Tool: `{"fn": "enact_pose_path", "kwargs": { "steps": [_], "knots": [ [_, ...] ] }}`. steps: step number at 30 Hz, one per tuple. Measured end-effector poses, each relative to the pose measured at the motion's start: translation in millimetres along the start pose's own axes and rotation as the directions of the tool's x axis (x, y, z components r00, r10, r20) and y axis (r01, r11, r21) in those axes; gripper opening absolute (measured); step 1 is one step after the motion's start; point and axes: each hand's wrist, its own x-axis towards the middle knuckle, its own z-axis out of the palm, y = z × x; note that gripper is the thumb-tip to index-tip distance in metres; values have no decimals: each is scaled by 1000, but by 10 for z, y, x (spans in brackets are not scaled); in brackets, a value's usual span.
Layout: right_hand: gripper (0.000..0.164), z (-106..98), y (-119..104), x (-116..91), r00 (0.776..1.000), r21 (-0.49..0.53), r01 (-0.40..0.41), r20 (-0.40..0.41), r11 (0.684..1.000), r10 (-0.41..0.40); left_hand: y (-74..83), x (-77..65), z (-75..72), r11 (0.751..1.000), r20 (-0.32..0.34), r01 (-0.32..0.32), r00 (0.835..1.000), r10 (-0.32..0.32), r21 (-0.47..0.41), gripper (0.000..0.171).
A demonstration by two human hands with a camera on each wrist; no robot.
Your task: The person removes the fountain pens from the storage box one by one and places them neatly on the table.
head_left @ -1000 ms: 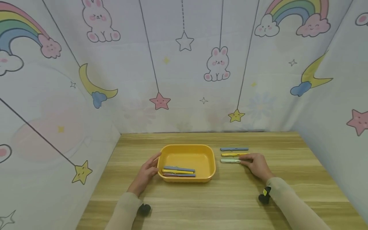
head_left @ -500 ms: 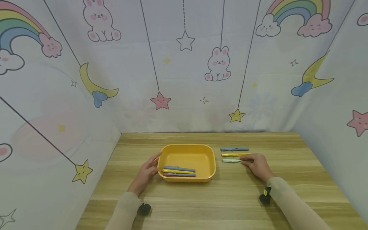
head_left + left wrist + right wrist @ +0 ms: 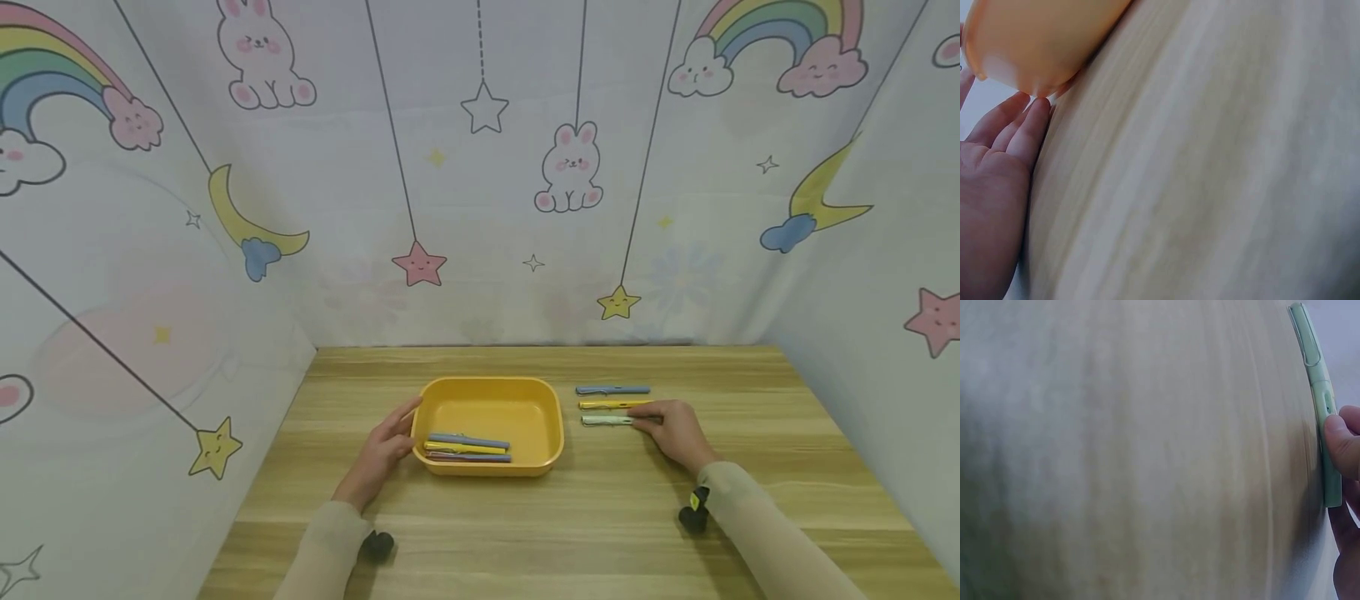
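My right hand (image 3: 675,433) pinches a pale green pen (image 3: 606,421) between thumb and fingers near its right end. In the right wrist view, the mint pen (image 3: 1314,365) shows its clip and cap, with the thumb on the barrel. Just beyond it lie a yellow pen (image 3: 600,405), partly covered by the hand, and a blue pen (image 3: 613,390), roughly parallel. My left hand (image 3: 381,454) touches the left end of a yellow tray (image 3: 487,470), its fingers fairly straight. The tray wall (image 3: 1035,44) meets those fingertips in the left wrist view.
Inside the tray, toward its near left, lie a greyish-blue pen (image 3: 468,440), a yellow pen (image 3: 465,448) and a darker pen (image 3: 480,458). The wooden table (image 3: 525,542) is bounded by printed cloth walls (image 3: 480,308) at the back and sides.
The pale green pen has slid very slightly right with my right hand. My left hand and the tray stay as they were.
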Motion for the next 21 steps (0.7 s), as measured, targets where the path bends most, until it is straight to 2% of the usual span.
{"fn": "enact_pose_path", "kwargs": {
  "steps": [5, 14, 21],
  "knots": [
    [17, -8, -23, -9, 1000, -2, 11, -10, 1000, -11, -2, -6, 0, 1000, -1, 1, 1000, -1, -6, 69],
    [19, -10, -1, -9, 1000, 2, -12, 21, 1000, 12, -13, -1, -7, 1000, -2, 5, 1000, -5, -4, 68],
    [22, -28, 18, -12, 999, 30, -46, 23, 999, 45, -29, 4, -8, 1000, 10, -26, 1000, 26, -15, 69]
  ]
}}
